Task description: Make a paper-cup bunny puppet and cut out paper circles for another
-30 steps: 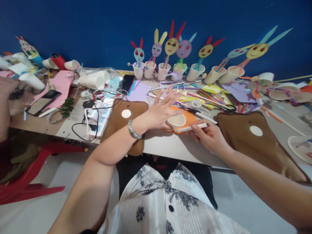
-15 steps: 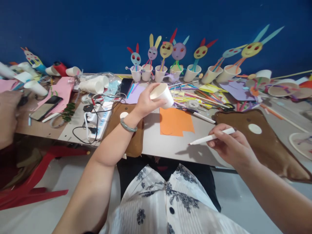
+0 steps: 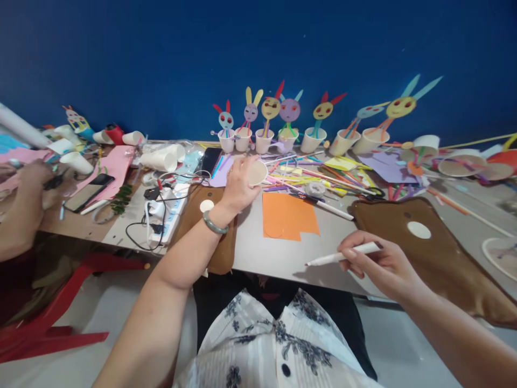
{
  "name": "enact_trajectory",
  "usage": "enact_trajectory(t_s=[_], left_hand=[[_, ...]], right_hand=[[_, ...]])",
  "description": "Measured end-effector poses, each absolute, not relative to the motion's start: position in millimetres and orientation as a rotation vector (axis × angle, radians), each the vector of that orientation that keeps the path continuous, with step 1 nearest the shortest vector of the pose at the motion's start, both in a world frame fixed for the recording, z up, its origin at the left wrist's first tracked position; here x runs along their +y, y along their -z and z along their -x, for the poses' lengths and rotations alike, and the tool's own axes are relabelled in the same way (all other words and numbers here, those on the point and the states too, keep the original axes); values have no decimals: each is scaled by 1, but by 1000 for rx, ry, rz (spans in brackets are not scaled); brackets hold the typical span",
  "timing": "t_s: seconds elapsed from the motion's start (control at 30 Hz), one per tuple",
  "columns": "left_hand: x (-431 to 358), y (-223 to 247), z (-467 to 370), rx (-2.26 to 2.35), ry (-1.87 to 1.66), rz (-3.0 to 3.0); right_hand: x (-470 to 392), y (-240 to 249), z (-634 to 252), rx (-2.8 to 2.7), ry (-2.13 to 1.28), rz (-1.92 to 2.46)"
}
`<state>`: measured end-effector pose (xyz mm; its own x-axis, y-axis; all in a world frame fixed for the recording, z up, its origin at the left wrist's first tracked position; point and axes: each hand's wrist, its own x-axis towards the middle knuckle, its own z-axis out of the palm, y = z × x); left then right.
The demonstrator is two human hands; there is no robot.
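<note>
Orange notched paper (image 3: 290, 215); left hand (image 3: 239, 186) gripping round cup (image 3: 257, 173), right hand (image 3: 377, 264) pinching slim marker (image 3: 327, 260)

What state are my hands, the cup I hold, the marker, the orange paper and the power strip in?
Left hand, holding the paper cup
Right hand, holding the white marker
Paper cup, open mouth showing
White marker, uncapped, tip pointing left
Orange paper, flat, one corner notched
Power strip, plugs inserted
</note>
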<state>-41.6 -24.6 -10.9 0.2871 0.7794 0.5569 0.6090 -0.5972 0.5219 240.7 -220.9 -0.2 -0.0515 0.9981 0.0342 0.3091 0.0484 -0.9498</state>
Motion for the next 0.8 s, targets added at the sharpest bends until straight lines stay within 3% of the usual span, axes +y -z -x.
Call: enact_trajectory(t_s=[0.23, 0.4, 0.8], left_hand=[[-26, 11, 42, 1352, -1125, -2414], [-28, 9, 41, 1413, -1124, -2430], [-30, 15, 39, 1522, -1086, -2574]], right_hand=[[-202, -26, -225, -2039, -755, 1159], [-179, -19, -229, -2278, -628, 1013], [-102, -21, -255, -2057, 100, 1530]])
